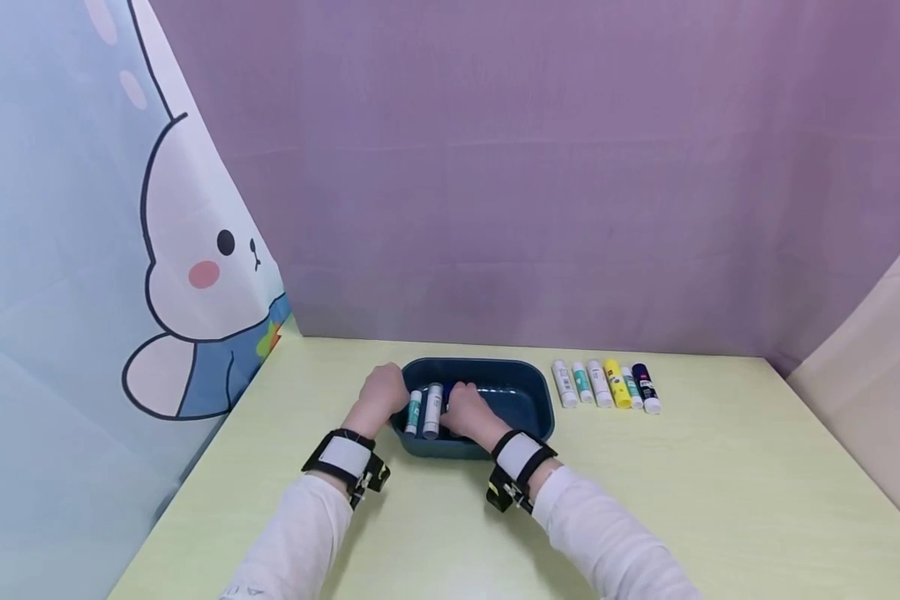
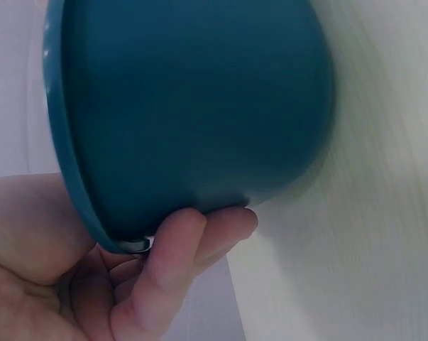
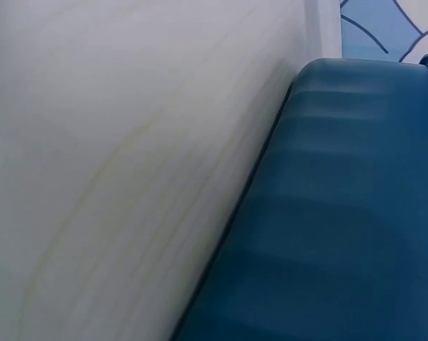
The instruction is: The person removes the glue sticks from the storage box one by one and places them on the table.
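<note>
With fingers (image 2: 172,249) of left hand (image 1: 385,388) clamped on tub (image 1: 450,450) rim and right hand (image 1: 471,412) dipped inside beside glue sticks (image 1: 432,411), cannot tell if gripping; with forearms (image 1: 292,533) slanted inward above green table (image 1: 720,467), before purple curtain (image 1: 540,183).

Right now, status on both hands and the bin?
Left hand grips bin. Right hand in bin beside white tube, grip hidden. Six tubes on table, right of bin. No obstruction seen.

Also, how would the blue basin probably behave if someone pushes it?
The blue basin would probably stay stiff: its rim looks unbent where the left hand grips it. Being wide and low, it seems unlikely to tip. Its smooth outside may be slippery.
</note>
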Demonstrator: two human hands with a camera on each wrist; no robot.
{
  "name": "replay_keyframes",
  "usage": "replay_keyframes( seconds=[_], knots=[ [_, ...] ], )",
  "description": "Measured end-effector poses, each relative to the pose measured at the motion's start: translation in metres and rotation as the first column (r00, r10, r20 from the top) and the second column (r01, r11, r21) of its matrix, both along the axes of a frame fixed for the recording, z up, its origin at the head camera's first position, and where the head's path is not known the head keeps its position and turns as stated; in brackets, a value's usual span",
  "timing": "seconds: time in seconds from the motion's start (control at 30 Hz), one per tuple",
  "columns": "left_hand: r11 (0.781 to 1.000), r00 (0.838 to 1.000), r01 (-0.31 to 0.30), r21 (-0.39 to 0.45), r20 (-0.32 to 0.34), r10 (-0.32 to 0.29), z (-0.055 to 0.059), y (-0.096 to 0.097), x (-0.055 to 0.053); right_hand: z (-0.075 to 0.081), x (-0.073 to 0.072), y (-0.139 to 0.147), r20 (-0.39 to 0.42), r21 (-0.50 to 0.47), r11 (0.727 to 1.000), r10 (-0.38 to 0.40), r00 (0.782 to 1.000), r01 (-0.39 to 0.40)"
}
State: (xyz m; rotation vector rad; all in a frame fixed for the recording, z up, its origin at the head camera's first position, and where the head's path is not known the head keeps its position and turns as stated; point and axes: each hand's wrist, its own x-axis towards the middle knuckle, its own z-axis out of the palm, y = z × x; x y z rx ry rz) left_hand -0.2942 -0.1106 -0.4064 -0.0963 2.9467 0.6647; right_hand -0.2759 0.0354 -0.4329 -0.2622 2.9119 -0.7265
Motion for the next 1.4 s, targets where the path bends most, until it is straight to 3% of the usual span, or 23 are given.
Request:
replay_keyframes(
  seconds=[0.3, 0.5, 0.67, 0.9, 1.07, 1.4],
  knots=[
    [1.0, 1.0, 0.006, -0.001, -0.004, -0.006, 0.0, -0.001, -0.001, 0.009, 0.002, 0.0, 0.019, -0.008, 1.0, -0.003, 1.0, 0.004],
    [1.0, 1.0, 0.012, -0.004, -0.007, -0.012, 0.0, -0.002, 0.0, 0.026, 0.004, 0.002, 0.068, -0.009, 1.0, -0.026, 0.997, 0.027],
    [1.0, 1.0, 0.01, 0.001, -0.004, -0.01, 0.002, -0.003, 0.001, 0.044, 0.003, 0.009, 0.057, -0.012, 1.0, -0.005, 0.998, 0.006],
    [1.0, 1.0, 0.016, 0.008, -0.009, -0.016, 0.002, -0.004, 0.002, 0.071, 0.002, 0.028, 0.0, -0.041, 0.998, 0.052, 0.999, -0.052],
    [1.0, 1.0, 0.01, 0.005, -0.009, -0.01, 0.001, -0.004, 0.001, 0.091, 0.006, 0.045, -0.005, -0.077, 0.996, 0.036, 0.999, -0.036],
    [1.0, 1.0, 0.009, -0.001, -0.018, -0.009, 0.0, -0.004, 0.001, 0.116, 0.005, 0.096, -0.077, -0.027, 0.999, 0.021, 0.997, -0.023]
  ],
)
